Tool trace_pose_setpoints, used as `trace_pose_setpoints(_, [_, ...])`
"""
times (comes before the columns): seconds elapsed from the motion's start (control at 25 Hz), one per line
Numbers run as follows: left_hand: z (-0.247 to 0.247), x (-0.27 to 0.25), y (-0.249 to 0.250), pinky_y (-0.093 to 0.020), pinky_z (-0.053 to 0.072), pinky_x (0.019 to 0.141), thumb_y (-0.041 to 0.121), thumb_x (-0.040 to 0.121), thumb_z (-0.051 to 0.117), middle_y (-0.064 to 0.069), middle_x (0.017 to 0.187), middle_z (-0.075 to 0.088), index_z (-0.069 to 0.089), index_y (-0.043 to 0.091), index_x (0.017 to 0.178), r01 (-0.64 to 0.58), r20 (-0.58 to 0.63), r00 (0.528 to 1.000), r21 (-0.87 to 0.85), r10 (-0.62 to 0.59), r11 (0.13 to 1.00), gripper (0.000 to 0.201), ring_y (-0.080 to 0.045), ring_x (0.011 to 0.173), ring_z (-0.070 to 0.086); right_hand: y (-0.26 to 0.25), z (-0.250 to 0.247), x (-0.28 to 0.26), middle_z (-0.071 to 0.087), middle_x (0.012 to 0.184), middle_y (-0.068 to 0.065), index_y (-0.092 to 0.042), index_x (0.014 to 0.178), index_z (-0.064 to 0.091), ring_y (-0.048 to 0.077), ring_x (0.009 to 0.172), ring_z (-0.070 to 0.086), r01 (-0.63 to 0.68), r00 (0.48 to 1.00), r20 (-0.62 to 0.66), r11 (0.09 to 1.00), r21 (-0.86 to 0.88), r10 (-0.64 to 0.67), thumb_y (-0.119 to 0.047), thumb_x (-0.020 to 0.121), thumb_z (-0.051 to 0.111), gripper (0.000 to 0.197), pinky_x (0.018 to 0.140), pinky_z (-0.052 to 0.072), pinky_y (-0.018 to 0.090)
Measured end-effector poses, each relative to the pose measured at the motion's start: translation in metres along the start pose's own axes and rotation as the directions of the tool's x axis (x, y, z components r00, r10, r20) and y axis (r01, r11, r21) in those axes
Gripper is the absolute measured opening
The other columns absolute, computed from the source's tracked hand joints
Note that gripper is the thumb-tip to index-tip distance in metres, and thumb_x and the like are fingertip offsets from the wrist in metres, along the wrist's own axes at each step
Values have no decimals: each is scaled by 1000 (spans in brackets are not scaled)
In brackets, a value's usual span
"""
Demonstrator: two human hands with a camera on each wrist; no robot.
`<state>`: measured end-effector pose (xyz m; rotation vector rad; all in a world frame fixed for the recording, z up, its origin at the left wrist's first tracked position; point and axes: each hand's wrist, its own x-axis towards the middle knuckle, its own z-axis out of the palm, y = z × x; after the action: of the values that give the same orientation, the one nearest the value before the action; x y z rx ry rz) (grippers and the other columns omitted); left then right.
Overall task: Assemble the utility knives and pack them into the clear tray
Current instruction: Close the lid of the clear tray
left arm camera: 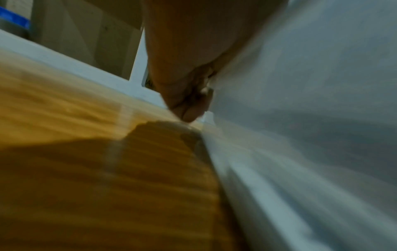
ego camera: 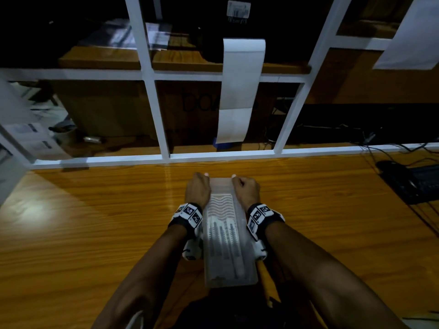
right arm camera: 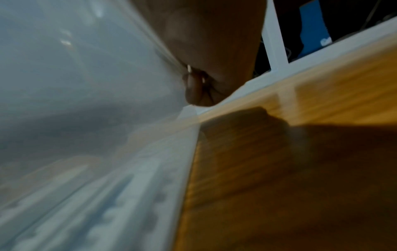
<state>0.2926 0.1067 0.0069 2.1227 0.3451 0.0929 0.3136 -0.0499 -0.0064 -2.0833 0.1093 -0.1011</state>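
Observation:
A long clear tray (ego camera: pixel 226 236) lies lengthwise on the wooden table (ego camera: pixel 95 229), between my forearms. Ridged utility knife bodies (ego camera: pixel 223 243) show through its near half; its far half has wavy ribs. My left hand (ego camera: pixel 198 189) grips the tray's far left edge with curled fingers. My right hand (ego camera: pixel 245 191) grips the far right edge the same way. The left wrist view shows the fingers (left arm camera: pixel 189 101) of my left hand against the tray wall (left arm camera: pixel 311 118). In the right wrist view the fingers (right arm camera: pixel 195 90) of my right hand press on the tray (right arm camera: pixel 86 118). Both wrist views are blurred.
A white window frame (ego camera: pixel 164 129) runs along the table's far edge, with paper sheets (ego camera: pixel 240 91) stuck on the glass. A black keyboard (ego camera: pixel 418 184) and cables lie at the far right. Bare wood spreads to the left and right of the tray.

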Motion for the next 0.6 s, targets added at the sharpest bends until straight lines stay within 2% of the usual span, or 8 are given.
trace_pose_setpoints(0.04, [-4,-6,-1,-38,45,87,34,109,38,-27,132,61,51,-2,135,-26,26,999,2,26,1000,46,-38,115,60,-1,-3,-1,38,55,5,-14,56,40,18,53,35,-10,1000,22,999,-36,11,-33,103,53,53,57,28,30])
trace_pose_setpoints(0.12, [-10,-26,-7,-40,38,109,45,108,33,-21,152,45,31,6,154,-140,76,987,14,139,990,61,-35,137,46,-4,-12,-5,60,74,12,-9,75,59,24,71,55,-62,994,81,992,-106,71,-42,105,43,47,67,40,32])
trace_pose_setpoints(0.16, [-11,-40,-11,-38,33,112,51,105,28,-19,155,41,26,8,157,-198,107,975,33,194,980,68,-34,141,42,-4,-19,-13,68,101,16,-7,101,66,29,94,63,-82,989,108,986,-143,98,-45,106,38,48,80,47,35])
trace_pose_setpoints(0.24, [-12,-74,-22,-38,32,112,54,102,19,-23,157,37,28,5,157,-299,133,950,122,283,946,74,-37,141,40,-1,-38,-42,51,149,12,-15,147,47,32,137,46,-41,978,191,978,-206,81,-47,107,32,53,110,38,39])
trace_pose_setpoints(0.32, [-5,-106,-38,-50,40,110,46,104,21,-35,152,38,40,-4,149,-397,128,918,256,376,881,70,-49,137,44,4,-52,-86,39,156,4,-27,153,33,25,146,33,130,956,284,971,-199,-70,-50,106,26,53,115,27,30])
trace_pose_setpoints(0.4, [0,-125,-47,-56,40,111,38,104,25,-38,154,34,41,-6,148,-413,144,911,287,387,864,65,-54,137,43,16,-57,-121,29,157,-9,-38,153,23,11,148,22,266,905,374,955,-128,-202,-68,98,16,63,117,21,23])
trace_pose_setpoints(0.48, [1,-128,-45,-54,36,115,40,102,22,-32,161,27,34,0,154,-343,170,937,282,305,896,67,-49,145,34,32,-54,-133,11,164,-12,-37,158,13,10,153,11,266,889,424,948,-177,-171,-77,92,9,78,122,19,39])
trace_pose_setpoints(0.6, [-3,-127,-38,-55,42,111,36,104,26,-21,167,18,24,11,160,-271,160,961,354,228,895,62,-37,153,25,33,-52,-126,1,170,-5,-37,159,6,23,153,18,263,893,441,899,-350,-90,-66,97,8,69,115,29,54])
